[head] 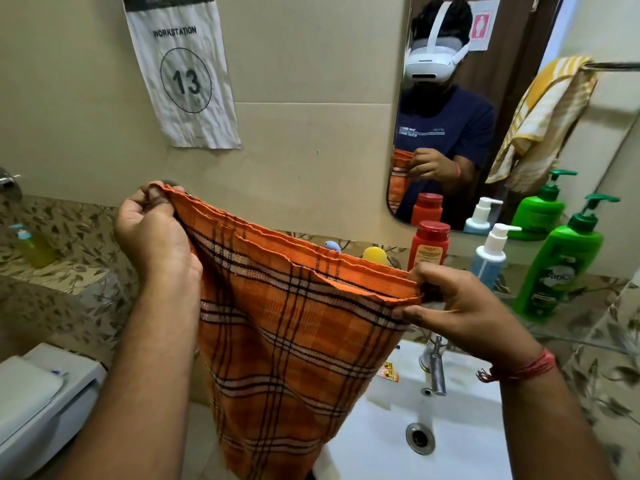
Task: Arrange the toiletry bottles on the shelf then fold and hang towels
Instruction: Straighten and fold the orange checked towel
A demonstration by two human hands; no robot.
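Note:
An orange checked towel [294, 337] hangs folded in front of me, above the sink's left side. My left hand [152, 230] pinches its upper left corner, and my right hand [460, 306] pinches the upper right corner. On the shelf behind stand a red bottle [429, 245], a white-and-blue pump bottle [491, 258] and a green pump bottle [561, 268]. A yellow cap [374, 255] and a blue cap [332, 245] peek over the towel's top edge; their bottles are hidden.
A white sink [388, 441] with a metal tap [434, 368] lies below right. A mirror [519, 109] reflects a yellow striped towel on a rail. A toilet tank [45, 400] sits lower left. A yellow soap bottle [33, 245] stands on the left ledge.

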